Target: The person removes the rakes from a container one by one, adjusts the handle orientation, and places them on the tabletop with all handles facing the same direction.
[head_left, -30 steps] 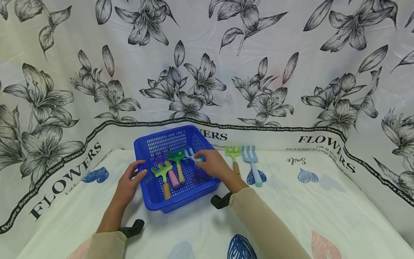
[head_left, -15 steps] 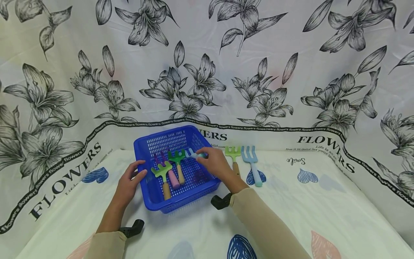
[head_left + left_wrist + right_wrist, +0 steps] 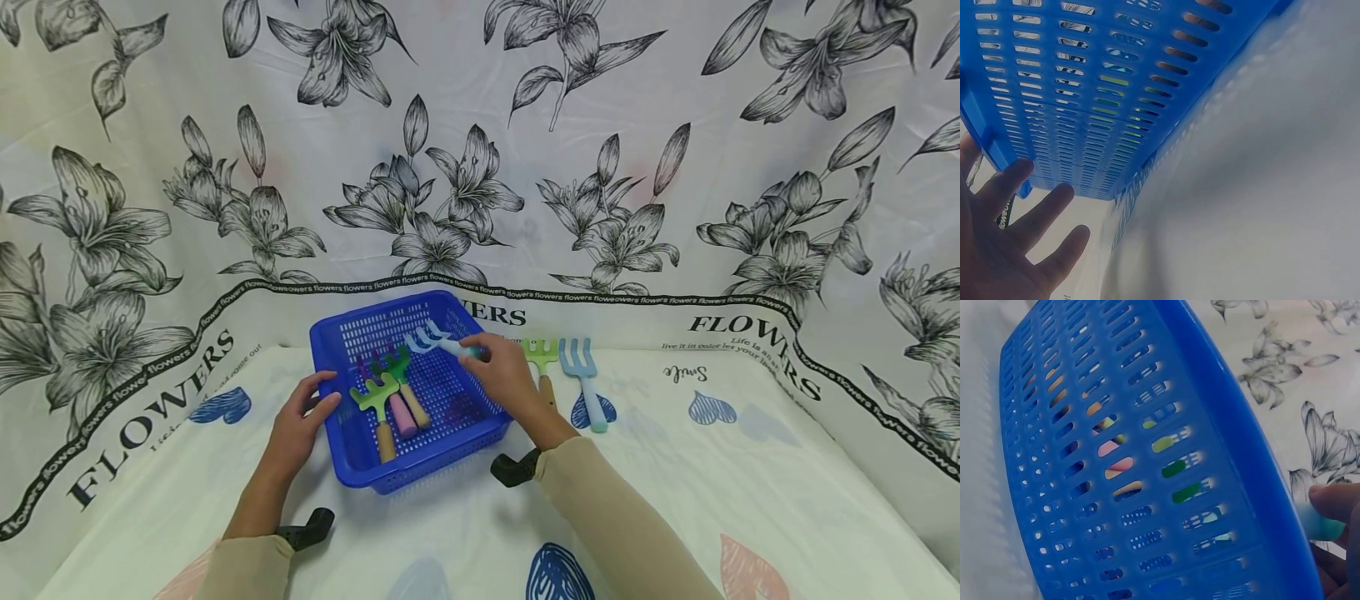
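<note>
Head view: pinched in the right hand [image 3: 498,375] and extending leftward from it is a pale-blue, pronged, seemingly plastic fork [image 3: 453,346], teal-ended.

Light blue fork [image 3: 447,342] higher in head view than half second ago; tines now nearer back wall of blue basket [image 3: 351,479], more of its head showing. Right hand [image 3: 501,375], pinching its handle, also slightly higher. Dark green fork [image 3: 413,400] swung: head shifted left, now overlapping tines of purple-tined fork [image 3: 402,417]; handle end nudged right, whole fork slanting more. Earlier, light blue tines just beside dark green head.
</note>
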{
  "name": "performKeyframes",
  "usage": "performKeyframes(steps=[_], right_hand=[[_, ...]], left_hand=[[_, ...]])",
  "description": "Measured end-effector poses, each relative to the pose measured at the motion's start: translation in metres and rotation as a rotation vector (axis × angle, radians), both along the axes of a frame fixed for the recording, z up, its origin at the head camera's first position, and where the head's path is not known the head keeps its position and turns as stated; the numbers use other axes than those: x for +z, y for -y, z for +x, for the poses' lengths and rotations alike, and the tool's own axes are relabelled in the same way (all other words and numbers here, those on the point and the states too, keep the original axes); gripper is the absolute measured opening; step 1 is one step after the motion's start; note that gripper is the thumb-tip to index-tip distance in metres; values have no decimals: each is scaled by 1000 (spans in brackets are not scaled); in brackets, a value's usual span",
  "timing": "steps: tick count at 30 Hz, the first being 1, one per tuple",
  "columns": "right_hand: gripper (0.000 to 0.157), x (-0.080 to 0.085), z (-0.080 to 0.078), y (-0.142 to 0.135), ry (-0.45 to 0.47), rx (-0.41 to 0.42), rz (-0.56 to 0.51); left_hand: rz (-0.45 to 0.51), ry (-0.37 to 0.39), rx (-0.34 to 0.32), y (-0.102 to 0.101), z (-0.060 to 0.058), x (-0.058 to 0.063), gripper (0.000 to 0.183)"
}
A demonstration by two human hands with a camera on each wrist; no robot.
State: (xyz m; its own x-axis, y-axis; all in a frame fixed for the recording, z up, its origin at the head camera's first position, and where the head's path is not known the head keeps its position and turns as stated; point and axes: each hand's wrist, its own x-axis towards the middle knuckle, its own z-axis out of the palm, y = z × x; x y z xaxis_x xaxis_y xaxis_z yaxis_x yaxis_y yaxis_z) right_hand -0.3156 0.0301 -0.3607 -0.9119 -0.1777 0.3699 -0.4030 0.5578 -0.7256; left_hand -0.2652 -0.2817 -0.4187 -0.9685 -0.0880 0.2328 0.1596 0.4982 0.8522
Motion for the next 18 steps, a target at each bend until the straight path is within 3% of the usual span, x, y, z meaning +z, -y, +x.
performKeyframes(steps=[8,18], right_hand=[[24,0,5,-2,-86,-35,-131],[24,-6,17,-12,-184,-60,-382]], left_hand=[[1,2,3,0,0,-1,61],[4,-15,-6,1,-1,-2,58]])
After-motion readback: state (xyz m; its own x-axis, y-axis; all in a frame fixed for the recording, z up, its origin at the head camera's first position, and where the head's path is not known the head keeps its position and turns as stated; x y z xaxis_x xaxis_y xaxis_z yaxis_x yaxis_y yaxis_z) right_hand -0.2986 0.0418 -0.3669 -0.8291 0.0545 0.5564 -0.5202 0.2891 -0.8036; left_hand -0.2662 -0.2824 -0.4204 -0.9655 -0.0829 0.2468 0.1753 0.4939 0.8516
